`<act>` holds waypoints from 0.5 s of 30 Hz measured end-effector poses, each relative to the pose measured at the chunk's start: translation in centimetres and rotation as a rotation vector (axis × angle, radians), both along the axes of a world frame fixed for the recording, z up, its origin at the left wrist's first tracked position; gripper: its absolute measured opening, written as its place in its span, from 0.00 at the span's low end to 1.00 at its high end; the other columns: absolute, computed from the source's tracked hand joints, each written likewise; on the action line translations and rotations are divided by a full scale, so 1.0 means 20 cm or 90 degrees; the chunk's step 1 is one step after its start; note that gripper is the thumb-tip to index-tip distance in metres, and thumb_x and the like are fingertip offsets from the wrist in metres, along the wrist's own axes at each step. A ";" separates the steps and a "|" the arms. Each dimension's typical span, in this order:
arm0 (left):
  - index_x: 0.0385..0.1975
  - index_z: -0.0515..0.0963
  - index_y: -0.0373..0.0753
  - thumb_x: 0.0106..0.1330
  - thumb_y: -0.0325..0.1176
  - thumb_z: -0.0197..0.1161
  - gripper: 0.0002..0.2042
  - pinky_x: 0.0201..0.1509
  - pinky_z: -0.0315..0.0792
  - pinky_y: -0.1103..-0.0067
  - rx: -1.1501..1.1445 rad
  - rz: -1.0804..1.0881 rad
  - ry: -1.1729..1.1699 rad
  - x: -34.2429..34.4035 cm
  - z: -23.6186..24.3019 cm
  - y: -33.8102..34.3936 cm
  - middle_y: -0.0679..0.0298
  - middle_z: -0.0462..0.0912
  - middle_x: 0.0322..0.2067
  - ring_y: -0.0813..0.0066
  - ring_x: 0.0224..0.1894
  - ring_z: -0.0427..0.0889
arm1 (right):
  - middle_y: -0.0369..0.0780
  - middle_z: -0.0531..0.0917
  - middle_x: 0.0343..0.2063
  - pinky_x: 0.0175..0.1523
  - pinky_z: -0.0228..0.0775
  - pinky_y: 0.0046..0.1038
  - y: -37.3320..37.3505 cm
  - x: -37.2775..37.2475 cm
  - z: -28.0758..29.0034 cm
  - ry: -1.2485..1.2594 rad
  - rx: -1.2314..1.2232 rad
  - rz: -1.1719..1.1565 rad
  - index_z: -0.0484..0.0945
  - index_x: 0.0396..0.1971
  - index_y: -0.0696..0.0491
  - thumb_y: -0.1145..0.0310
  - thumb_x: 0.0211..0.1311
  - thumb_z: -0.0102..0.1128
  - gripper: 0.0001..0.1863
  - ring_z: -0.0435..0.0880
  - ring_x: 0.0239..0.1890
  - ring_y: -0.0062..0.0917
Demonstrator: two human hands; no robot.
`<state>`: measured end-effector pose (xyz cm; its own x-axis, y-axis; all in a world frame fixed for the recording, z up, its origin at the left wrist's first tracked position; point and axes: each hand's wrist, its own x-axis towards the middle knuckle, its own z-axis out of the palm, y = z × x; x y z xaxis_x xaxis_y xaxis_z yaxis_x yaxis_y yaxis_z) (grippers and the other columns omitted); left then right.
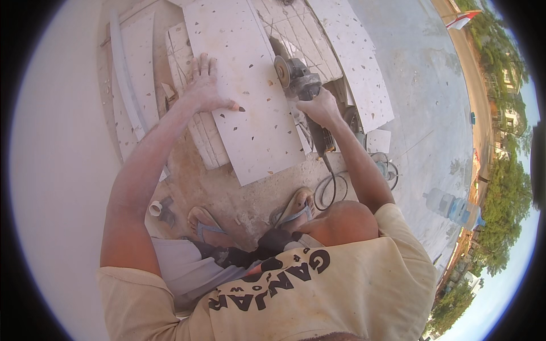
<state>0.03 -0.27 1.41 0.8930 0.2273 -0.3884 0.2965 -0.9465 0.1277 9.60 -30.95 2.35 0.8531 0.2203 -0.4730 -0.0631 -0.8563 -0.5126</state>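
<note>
My right hand (323, 109) is closed around the body of an angle grinder (306, 85). Its round disc (282, 71) stands at the right long edge of a pale, speckled tile slab (250, 131); whether it touches the edge I cannot tell. My left hand (206, 88) lies with fingers spread on the slab's left edge, the thumb reaching onto its face. A dark tip or covering shows at the end of that thumb. Beneath the slab are whitish, scored blocks (207, 139). From the grinder's rear a black cord (330, 170) runs down and loops on the floor.
Another speckled slab (364, 74) lies to the right, and narrow offcut strips (128, 79) lie left. A teal power tool (387, 169) sits near the cord. By my left foot is a grey pipe fitting (165, 211). A large water bottle (452, 207) lies right. A pale wall rises left.
</note>
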 end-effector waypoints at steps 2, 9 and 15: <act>0.77 0.37 0.30 0.38 0.67 0.79 0.74 0.81 0.42 0.56 -0.008 0.000 -0.004 0.00 -0.01 0.01 0.42 0.31 0.78 0.40 0.79 0.27 | 0.53 0.87 0.43 0.55 0.79 0.36 0.00 0.00 -0.01 0.008 -0.001 0.006 0.78 0.50 0.67 0.57 0.42 0.72 0.36 0.88 0.48 0.41; 0.77 0.36 0.30 0.38 0.67 0.79 0.75 0.81 0.41 0.56 0.001 0.006 0.009 -0.01 0.00 0.00 0.42 0.31 0.78 0.40 0.79 0.27 | 0.54 0.86 0.44 0.54 0.79 0.36 0.04 -0.01 0.08 0.029 0.004 0.015 0.77 0.53 0.66 0.56 0.42 0.72 0.38 0.87 0.49 0.41; 0.77 0.36 0.30 0.38 0.69 0.77 0.75 0.82 0.38 0.58 0.005 0.000 0.016 0.00 -0.01 0.01 0.42 0.30 0.78 0.41 0.80 0.27 | 0.50 0.87 0.38 0.49 0.80 0.35 0.04 0.03 0.01 -0.010 0.012 -0.009 0.78 0.50 0.65 0.56 0.41 0.72 0.36 0.89 0.43 0.37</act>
